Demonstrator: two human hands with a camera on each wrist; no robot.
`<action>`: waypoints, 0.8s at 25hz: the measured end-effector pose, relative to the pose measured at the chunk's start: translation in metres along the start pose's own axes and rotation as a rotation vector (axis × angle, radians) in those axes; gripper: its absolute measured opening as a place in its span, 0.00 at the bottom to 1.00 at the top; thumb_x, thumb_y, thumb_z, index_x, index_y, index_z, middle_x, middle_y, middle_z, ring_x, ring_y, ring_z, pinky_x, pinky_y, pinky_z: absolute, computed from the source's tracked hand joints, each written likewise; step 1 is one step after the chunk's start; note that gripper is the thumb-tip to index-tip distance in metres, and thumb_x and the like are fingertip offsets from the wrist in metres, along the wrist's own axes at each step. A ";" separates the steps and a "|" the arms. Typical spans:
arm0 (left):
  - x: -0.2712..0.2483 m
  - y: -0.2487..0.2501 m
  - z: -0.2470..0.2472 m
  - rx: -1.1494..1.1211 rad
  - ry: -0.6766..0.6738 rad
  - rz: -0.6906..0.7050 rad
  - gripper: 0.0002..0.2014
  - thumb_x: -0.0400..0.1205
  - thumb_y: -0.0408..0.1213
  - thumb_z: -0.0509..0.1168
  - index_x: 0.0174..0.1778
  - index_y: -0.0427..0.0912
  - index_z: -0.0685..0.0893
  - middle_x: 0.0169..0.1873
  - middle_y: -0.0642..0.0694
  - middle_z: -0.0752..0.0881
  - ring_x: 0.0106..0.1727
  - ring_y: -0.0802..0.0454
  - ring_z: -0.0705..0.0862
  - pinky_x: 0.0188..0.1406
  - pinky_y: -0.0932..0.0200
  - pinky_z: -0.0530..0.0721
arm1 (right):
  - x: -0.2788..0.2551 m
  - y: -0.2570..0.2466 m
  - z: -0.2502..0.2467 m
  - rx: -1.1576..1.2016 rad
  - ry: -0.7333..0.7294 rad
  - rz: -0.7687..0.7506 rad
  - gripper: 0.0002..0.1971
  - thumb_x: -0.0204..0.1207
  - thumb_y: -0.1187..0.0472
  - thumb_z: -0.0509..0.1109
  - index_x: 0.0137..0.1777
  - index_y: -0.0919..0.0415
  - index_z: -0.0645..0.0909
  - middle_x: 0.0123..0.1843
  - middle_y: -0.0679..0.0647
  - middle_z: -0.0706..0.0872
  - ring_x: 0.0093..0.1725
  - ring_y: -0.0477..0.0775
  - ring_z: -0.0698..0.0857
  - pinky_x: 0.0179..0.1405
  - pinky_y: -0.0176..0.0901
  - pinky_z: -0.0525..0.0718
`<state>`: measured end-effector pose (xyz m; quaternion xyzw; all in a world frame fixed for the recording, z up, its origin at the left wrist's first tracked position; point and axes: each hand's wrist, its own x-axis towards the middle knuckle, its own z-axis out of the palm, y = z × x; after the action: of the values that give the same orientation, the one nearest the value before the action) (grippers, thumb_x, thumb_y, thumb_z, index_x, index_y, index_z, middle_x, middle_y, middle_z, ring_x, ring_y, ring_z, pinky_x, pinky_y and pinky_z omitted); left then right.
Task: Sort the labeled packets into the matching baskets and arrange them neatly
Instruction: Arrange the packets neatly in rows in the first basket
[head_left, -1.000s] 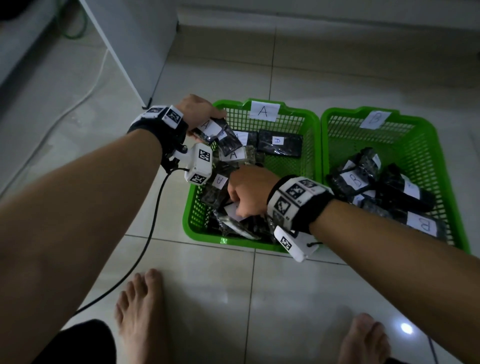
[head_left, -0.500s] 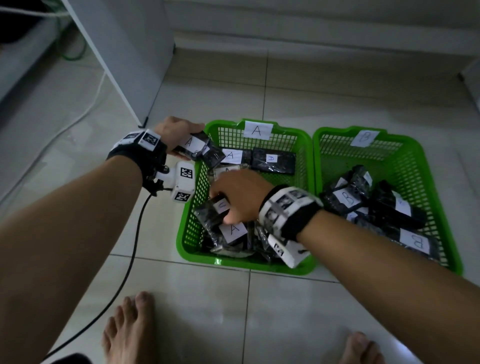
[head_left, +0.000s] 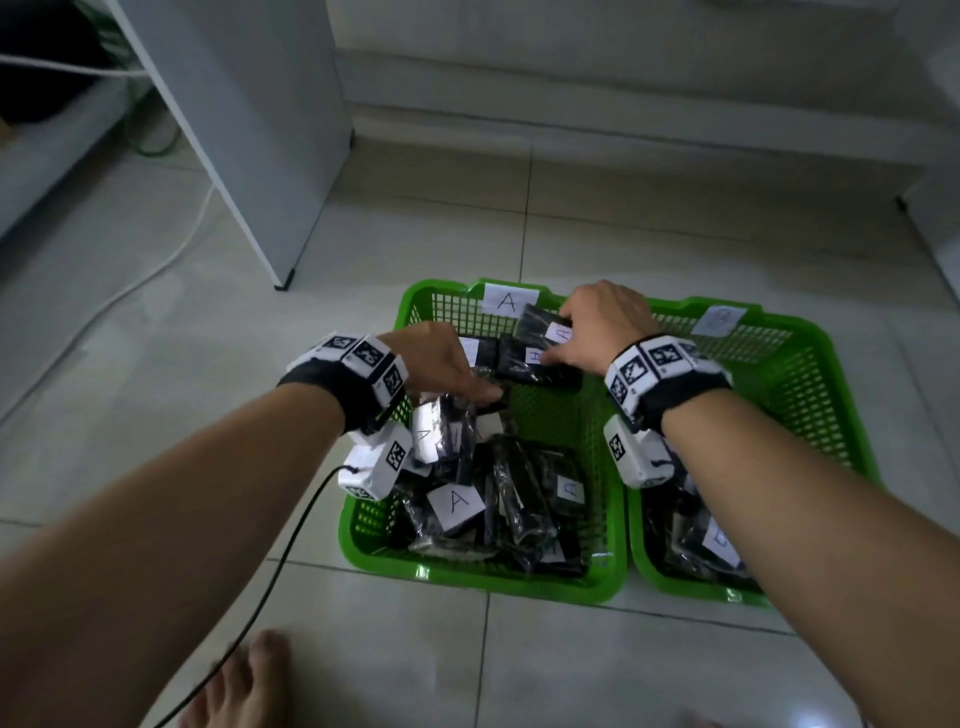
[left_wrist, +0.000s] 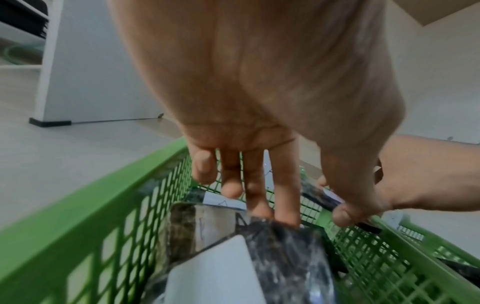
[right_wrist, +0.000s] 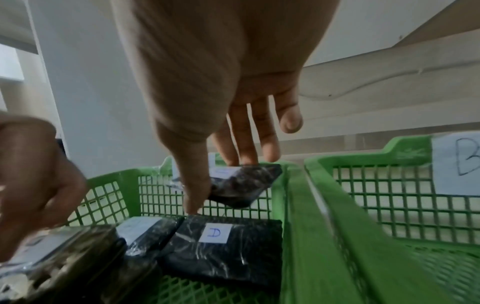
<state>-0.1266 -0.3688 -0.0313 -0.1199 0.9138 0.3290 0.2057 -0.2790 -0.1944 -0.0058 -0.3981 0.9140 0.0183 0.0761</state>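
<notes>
Two green baskets stand side by side on the floor, basket A (head_left: 467, 578) on the left and basket B (head_left: 691, 592) on the right. My right hand (head_left: 587, 332) (right_wrist: 218, 181) pinches a black packet labelled A (head_left: 540, 325) (right_wrist: 244, 185) above basket A's back right corner. Under it lies a flat labelled packet (head_left: 524, 366) (right_wrist: 226, 246) beside another packet (right_wrist: 148, 230). My left hand (head_left: 457, 374) (left_wrist: 285, 185) reaches over basket A's left side, its straight fingers touching a packet (left_wrist: 280, 257) on the heap of A packets (head_left: 514, 499).
Packets labelled B (head_left: 696, 545) lie in the near part of basket B, partly hidden by my right forearm. A white cabinet panel (head_left: 249, 156) stands at the back left. A black cable (head_left: 280, 561) trails past my bare foot (head_left: 244, 680).
My right hand has gone from the front heap to the back of basket A with a packet. My left hand has moved from the left rim in over the basket.
</notes>
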 end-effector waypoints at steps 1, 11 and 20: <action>0.002 -0.002 -0.003 0.035 0.080 -0.004 0.24 0.76 0.66 0.67 0.34 0.49 0.92 0.27 0.48 0.87 0.28 0.50 0.85 0.32 0.61 0.82 | 0.003 -0.002 0.001 -0.040 0.020 -0.022 0.26 0.59 0.38 0.86 0.45 0.57 0.86 0.37 0.50 0.83 0.38 0.53 0.81 0.38 0.43 0.78; 0.022 -0.008 0.013 0.436 0.020 -0.121 0.40 0.60 0.65 0.81 0.64 0.49 0.83 0.57 0.50 0.85 0.57 0.48 0.84 0.57 0.50 0.86 | 0.005 -0.016 0.018 -0.047 -0.326 -0.067 0.29 0.49 0.46 0.93 0.43 0.60 0.83 0.46 0.54 0.86 0.46 0.57 0.85 0.37 0.44 0.77; 0.020 -0.007 0.007 0.316 0.133 -0.135 0.27 0.67 0.58 0.81 0.54 0.43 0.89 0.49 0.47 0.89 0.49 0.49 0.85 0.50 0.52 0.87 | 0.016 0.001 0.000 0.265 -0.318 0.099 0.08 0.67 0.65 0.86 0.42 0.63 0.91 0.35 0.57 0.92 0.28 0.55 0.91 0.32 0.45 0.91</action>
<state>-0.1399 -0.3716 -0.0492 -0.1686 0.9556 0.1581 0.1825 -0.2903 -0.2052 -0.0082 -0.3311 0.9034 -0.0357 0.2701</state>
